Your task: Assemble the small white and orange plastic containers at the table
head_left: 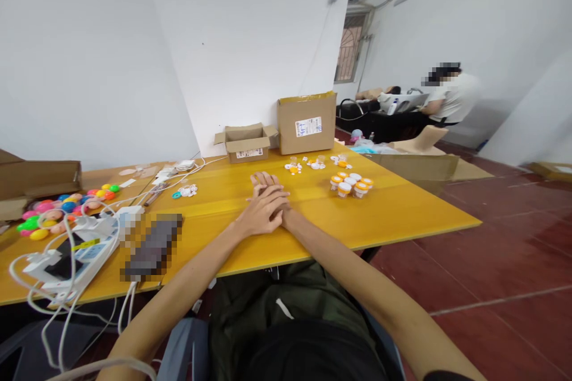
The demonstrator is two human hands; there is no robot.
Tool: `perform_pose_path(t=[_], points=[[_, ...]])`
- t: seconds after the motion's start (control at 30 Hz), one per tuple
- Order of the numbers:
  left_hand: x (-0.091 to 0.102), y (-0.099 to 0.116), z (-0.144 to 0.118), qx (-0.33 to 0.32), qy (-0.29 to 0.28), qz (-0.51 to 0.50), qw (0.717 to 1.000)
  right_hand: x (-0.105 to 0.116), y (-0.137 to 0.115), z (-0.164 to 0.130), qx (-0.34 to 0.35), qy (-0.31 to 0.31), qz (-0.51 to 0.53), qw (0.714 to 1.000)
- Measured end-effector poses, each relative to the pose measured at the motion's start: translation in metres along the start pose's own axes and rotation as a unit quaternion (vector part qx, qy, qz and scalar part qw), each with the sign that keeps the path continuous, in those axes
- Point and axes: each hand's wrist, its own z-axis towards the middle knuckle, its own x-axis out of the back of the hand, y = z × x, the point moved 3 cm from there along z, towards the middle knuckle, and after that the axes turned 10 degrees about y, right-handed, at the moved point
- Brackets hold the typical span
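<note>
My left hand (263, 213) rests on top of my right hand (267, 180) near the front of the yellow table (402, 208). The left fingers lie stretched across the back of the right hand and hide part of it. Beyond them the right fingertips show, loosely extended on the tabletop. Neither hand appears to hold anything. To the right of the hands stands a cluster of small jars (352, 184) with white and orange lids. Farther back lie small piles of white, clear and orange plastic pieces (293, 166).
An open carton (248, 143) and a taller cardboard box (306, 125) stand at the back. On the left are colourful balls (67, 205), a white power strip (89, 262) with tangled cables, and a dark blurred-out device (154, 247). A person (453, 98) is at the far right.
</note>
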Motion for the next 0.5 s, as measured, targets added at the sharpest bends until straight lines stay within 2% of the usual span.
perform_pose_path(t=[0.17,0.5], points=[[-0.0004,0.0083,-0.0009,-0.057,-0.023,-0.019,0.998,0.0060,0.0019,-0.0034,0.054,-0.026,-0.016,0.998],[-0.0020,0.0056,-0.0009,-0.080,-0.013,-0.004,0.997,-0.0029,0.0029,-0.0036,0.040,-0.015,-0.034,0.998]])
